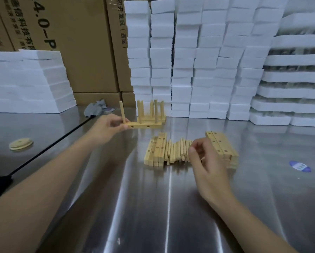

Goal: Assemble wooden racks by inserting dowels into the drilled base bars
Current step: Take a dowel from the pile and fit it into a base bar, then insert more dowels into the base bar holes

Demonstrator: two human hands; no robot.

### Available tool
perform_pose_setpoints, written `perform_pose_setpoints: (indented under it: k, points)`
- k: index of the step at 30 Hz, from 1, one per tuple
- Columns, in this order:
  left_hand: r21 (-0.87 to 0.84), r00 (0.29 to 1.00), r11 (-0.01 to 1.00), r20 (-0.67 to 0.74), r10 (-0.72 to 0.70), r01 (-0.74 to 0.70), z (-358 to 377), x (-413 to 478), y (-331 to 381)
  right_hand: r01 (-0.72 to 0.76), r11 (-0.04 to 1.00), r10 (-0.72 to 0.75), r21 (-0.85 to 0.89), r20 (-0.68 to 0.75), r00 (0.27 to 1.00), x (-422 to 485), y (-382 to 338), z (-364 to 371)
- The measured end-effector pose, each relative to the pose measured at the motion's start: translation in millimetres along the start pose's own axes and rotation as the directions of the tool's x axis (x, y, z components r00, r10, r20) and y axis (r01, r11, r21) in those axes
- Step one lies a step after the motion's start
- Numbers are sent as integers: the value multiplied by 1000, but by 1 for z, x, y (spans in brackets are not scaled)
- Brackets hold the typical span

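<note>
Gripping base bar (pixel 144 125) in left hand (pixel 107 129), right hand (pixel 206 165) pinching dowel (pixel 203 158), steel table (pixel 153 207), foam stacks (pixel 198 61)

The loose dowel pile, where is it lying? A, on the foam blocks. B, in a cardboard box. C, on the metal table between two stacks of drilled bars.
C: the loose dowel pile lies on the metal table, flanked by the left bar stack and the right bar stack.
</note>
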State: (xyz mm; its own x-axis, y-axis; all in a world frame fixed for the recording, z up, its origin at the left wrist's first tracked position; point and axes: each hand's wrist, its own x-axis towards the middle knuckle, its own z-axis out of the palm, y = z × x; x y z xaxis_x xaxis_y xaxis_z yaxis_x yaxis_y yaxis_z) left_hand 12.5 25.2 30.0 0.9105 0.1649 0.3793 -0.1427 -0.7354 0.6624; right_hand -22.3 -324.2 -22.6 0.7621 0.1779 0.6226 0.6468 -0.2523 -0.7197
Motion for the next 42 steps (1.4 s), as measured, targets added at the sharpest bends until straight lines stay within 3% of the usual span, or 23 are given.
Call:
perform_pose_setpoints:
  k: [3,8,18,34,39,42]
  points:
    - [105,994,990,35,-102,98,24,38,-26,-8,997,16,-76,100,995,-1,7,4]
    - [87,970,969,51,-237,233,64,89,-63,-49,993,59,-109,94,994,2,14,1]
    - [69,933,940,-163,-321,335,94,142,-78,-74,980,104,-185,155,982,7,15,4]
    - [109,910,916,-213,-357,385,95,149,-74,-152,967,196,-204,218,956,14,14,1]
    - [4,909,928,-206,-363,371,95,142,-78,-172,964,217,-203,224,950,13,18,0]
    - [-182,871,909,-266,-413,376,90,128,-68,-186,959,232,-212,219,948,12,18,-1]
